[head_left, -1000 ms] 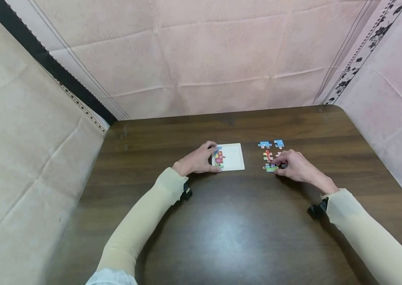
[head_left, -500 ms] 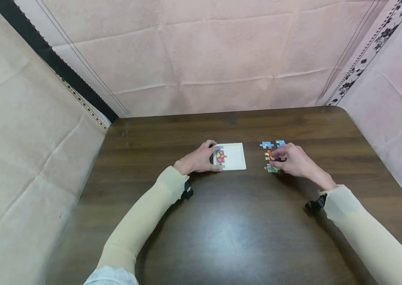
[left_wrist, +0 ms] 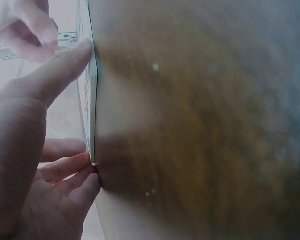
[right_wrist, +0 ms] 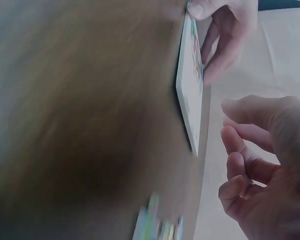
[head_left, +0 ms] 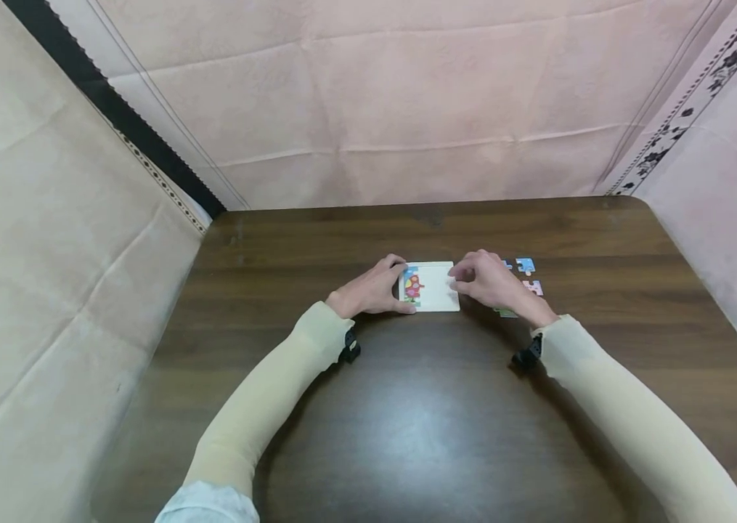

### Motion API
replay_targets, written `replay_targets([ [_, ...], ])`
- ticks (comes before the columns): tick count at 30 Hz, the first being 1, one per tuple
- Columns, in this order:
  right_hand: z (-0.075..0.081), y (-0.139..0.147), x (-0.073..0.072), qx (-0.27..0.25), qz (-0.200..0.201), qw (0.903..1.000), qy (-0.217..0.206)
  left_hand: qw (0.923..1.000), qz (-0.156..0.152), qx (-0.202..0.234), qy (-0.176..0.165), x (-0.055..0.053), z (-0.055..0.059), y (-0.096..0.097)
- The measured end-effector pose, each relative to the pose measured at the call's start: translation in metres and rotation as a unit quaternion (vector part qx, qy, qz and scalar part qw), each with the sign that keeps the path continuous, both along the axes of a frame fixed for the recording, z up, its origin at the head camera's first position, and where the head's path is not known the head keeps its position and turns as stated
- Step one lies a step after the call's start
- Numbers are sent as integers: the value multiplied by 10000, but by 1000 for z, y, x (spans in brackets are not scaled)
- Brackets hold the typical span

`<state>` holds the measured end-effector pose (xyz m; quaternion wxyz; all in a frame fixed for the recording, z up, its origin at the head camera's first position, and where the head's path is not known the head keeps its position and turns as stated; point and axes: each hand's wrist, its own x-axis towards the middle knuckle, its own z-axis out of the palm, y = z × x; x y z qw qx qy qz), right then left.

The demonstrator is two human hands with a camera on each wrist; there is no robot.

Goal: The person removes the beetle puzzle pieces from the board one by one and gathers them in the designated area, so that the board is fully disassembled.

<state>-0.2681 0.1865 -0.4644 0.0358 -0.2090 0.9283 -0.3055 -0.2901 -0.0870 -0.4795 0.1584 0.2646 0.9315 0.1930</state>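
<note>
A small white puzzle board (head_left: 436, 290) lies on the table, with a strip of joined picture pieces (head_left: 413, 287) along its left side. My left hand (head_left: 373, 289) holds the board's left end, thumb at the near edge and fingers at the far edge. Over the board's right edge is my right hand (head_left: 491, 282), thumb and fingertips drawn together in a pinch. A puzzle piece appears to be between them, though the fingers mostly hide it. Right of that hand lie loose pieces: a blue piece (head_left: 525, 266), a pink piece (head_left: 532, 288) and a partly covered green piece (head_left: 507, 314).
The brown wooden table (head_left: 407, 407) extends toward the viewer. Pale cloth (head_left: 420, 109) hangs behind it and at both sides. Both forearms wear cream sleeves (head_left: 277, 385), with a black wrist camera (head_left: 528, 356) strapped on each.
My right hand has gone from the loose pieces leftward to the board's right edge. The blue and pink pieces at the far right are uncovered again. The left hand keeps its hold.
</note>
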Motion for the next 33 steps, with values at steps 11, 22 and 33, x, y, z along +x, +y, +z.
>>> replay_targets([
  [11,-9,-49,-28,70,493,9987,-84,10000,-75,19,28,-1,0,0],
  [22,-9,-66,-35,251,369,9979,-476,9998,-147,24,109,-3,2,-1],
  [33,-9,-69,-29,152,172,9980,-596,9998,-182,42,95,-3,-1,-2],
])
